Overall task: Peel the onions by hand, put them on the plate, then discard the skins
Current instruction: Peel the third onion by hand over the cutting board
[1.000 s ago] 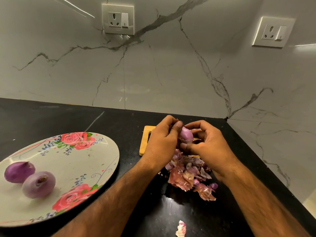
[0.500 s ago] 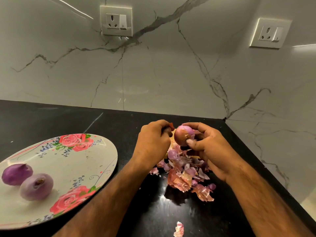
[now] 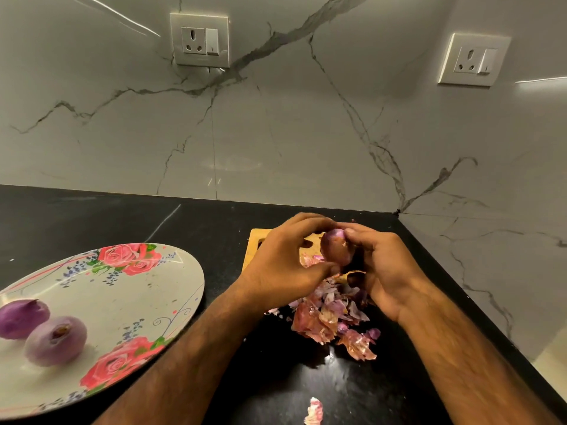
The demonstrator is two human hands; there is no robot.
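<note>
A small purple onion (image 3: 336,247) with brownish skin still on it is held up between both hands above the counter. My left hand (image 3: 282,259) curls round its left side, thumb under it. My right hand (image 3: 383,265) grips its right side, thumb on top. A loose flap of skin (image 3: 352,276) hangs below the onion. Under the hands lies a pile of onion skins (image 3: 328,317). Two peeled onions (image 3: 23,317) (image 3: 55,340) lie on the floral plate (image 3: 122,302) at the left.
A wooden chopping board (image 3: 254,243) lies on the black counter (image 3: 122,222) behind my left hand, mostly hidden. One stray skin piece (image 3: 313,411) lies near the front. Marble walls meet in a corner at the right, and the counter's right edge runs along it.
Both hands have turned the onion; my right thumb has shifted onto its top and my left hand has closed in around it. More of the chopping board shows.
</note>
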